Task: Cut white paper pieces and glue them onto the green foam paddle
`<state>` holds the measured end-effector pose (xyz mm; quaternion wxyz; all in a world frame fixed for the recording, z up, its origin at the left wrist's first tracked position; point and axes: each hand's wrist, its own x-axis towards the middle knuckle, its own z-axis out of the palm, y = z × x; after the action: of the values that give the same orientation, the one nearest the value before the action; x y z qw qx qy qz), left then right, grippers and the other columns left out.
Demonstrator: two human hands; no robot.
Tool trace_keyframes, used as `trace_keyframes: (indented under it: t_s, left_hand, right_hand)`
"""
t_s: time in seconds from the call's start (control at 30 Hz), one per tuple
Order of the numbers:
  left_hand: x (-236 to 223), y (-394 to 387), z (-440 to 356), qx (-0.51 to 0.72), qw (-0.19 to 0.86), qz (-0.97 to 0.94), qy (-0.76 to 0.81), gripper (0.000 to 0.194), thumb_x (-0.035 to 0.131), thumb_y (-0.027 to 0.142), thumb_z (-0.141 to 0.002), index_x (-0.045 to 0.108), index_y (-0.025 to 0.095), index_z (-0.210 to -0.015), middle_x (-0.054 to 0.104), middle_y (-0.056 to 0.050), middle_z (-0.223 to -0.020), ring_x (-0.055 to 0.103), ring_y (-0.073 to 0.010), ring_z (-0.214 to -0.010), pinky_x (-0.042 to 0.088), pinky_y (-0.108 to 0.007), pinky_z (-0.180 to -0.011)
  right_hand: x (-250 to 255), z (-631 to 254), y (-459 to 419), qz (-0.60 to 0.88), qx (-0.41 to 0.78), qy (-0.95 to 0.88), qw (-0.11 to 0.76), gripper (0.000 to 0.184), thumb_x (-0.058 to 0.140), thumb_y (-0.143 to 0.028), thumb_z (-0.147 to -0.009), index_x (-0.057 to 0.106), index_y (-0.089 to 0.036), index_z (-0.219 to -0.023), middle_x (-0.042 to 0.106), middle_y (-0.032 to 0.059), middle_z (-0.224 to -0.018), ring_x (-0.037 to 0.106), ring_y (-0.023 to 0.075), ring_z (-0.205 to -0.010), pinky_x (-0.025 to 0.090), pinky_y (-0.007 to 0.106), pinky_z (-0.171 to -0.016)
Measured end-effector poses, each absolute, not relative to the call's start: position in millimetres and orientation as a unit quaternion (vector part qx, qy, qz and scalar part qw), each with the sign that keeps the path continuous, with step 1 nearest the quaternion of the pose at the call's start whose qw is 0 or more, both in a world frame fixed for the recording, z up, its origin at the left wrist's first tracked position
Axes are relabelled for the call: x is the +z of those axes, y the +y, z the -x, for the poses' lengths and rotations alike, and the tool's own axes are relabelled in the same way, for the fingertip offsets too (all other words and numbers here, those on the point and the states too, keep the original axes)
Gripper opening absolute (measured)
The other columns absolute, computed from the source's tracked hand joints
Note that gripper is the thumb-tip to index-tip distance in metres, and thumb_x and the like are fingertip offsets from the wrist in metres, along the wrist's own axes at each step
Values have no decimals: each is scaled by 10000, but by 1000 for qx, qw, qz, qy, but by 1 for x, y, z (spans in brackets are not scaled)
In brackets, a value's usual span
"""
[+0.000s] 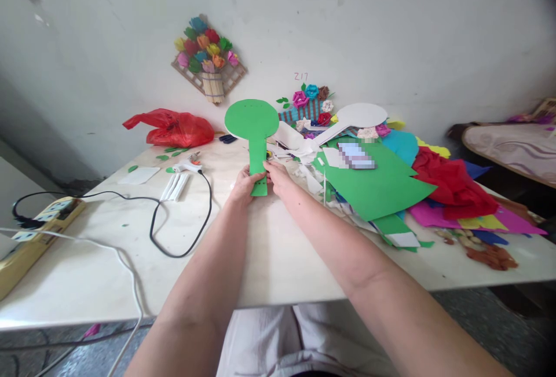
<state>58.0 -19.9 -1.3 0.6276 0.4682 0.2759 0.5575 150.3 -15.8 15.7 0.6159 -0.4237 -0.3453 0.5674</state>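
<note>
Held upright above the table is a green paddle-shaped cutout with a round head and a straight stem. My left hand grips the lower stem from the left, its thumb on the front. On the other side, my right hand has its fingers closed at the stem's right edge. Small dark marks show near the top of the head and low on the stem. Behind my right hand lie white paper scraps. A white paddle-shaped cutout leans farther back to the right.
A white glue gun lies left beside white sticks, its black cord running to a power strip. Green sheets carry a blurred phone. Red cloth-like material is at right, a red plastic bag at back left.
</note>
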Motion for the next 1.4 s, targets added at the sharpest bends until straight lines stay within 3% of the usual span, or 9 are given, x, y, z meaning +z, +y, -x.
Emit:
trace_keyframes:
  t_s: [0.43, 0.77, 0.9, 1.1, 1.27, 1.4]
  left_hand:
    - [-1, -21, -58, 549, 635, -472, 270, 462, 774, 207, -503, 554, 137, -903, 629, -2, -656, 578, -117, -504, 492, -266, -559]
    - [-1, -20, -59, 551, 629, -471, 280, 499, 788, 241, -473, 558, 124, -900, 636, -5, -664, 563, -113, -492, 475, -250, -521]
    - [-2, -19, -59, 552, 629, -470, 281, 496, 789, 243, -476, 554, 122, -896, 627, 1, -644, 558, -113, -483, 478, -255, -517]
    - [-4, -17, -57, 536, 638, -483, 269, 468, 770, 213, -518, 549, 118, -919, 629, -11, -650, 581, -116, -513, 491, -253, -547]
    - [-3, -19, -56, 528, 636, -499, 260, 417, 745, 199, -548, 553, 114, -908, 634, -21, -669, 584, -110, -522, 487, -241, -553]
    - [-3, -19, -56, 523, 640, -500, 259, 436, 747, 195, -547, 544, 118, -926, 630, -15, -671, 578, -108, -519, 487, -244, -553]
  right_hand:
    - [14, -150, -16, 428, 549, -333, 636, 112, 560, -141, -778, 646, -140, -849, 492, -75, -459, 377, 51, -353, 323, 163, -365]
    - [15, -146, -16, 433, 541, -315, 649, 77, 529, -120, -781, 600, -148, -791, 573, -50, -576, 499, 61, -467, 415, 171, -471]
    - [10, -147, -11, 444, 533, -330, 641, 65, 541, -146, -776, 603, -157, -790, 565, -49, -563, 480, 70, -448, 381, 179, -430]
    - [13, -153, -13, 426, 559, -342, 624, 80, 542, -116, -783, 555, -159, -716, 403, -89, -392, 304, 50, -321, 235, 164, -320]
    - [18, -156, -16, 400, 576, -337, 628, 197, 552, -208, -805, 488, -160, -625, 409, -74, -387, 295, 46, -303, 226, 165, -287]
    - [17, -158, -16, 407, 570, -342, 626, 153, 571, -166, -788, 510, -159, -649, 416, -79, -374, 297, 44, -291, 240, 159, -279]
